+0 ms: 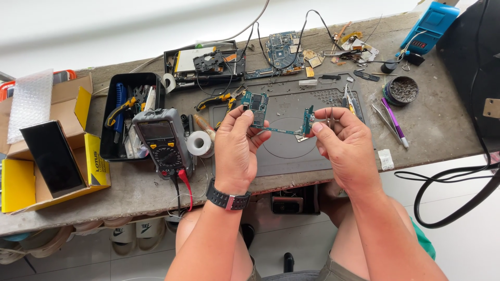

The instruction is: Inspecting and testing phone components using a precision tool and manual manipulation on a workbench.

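Knees and forearms: bare legs show under the bench's near edge, both forearms reaching up over it, a black wristwatch (227, 200) on the left wrist.
Left hand (235, 140): raised above the grey work mat (291, 145), fingers pinched shut on the lower edge of a small blue-green circuit board (254, 106), held upright facing the camera.
Right hand (345, 143): level with the left, fingers closed on a narrower board piece (307, 120), gripped between thumb and forefinger.
Link: a thin flex strip (284, 131) runs between the two boards, hanging just clear of the mat.
Where it all sits: both boards are in the air over the middle of the mat, near the bench's front edge, touching nothing below.
Step in hand: looks like an inspection, the joined pair held up and stretched out for a look.
Next move: by my read, it calls for a gentle grip and no pulling apart, since that strip looks easy to tear.
Left of the mat: a grey multimeter (161, 140) with red and black leads, a solder spool (199, 143) beside it, a black tool tray (127, 114) behind.
Far edge: an opened device chassis (203, 65) and another blue board (284, 52).
Right of the mat: tweezers (389, 120) and a round tin (402, 89).
Left end: a yellow cardboard box (47, 151).
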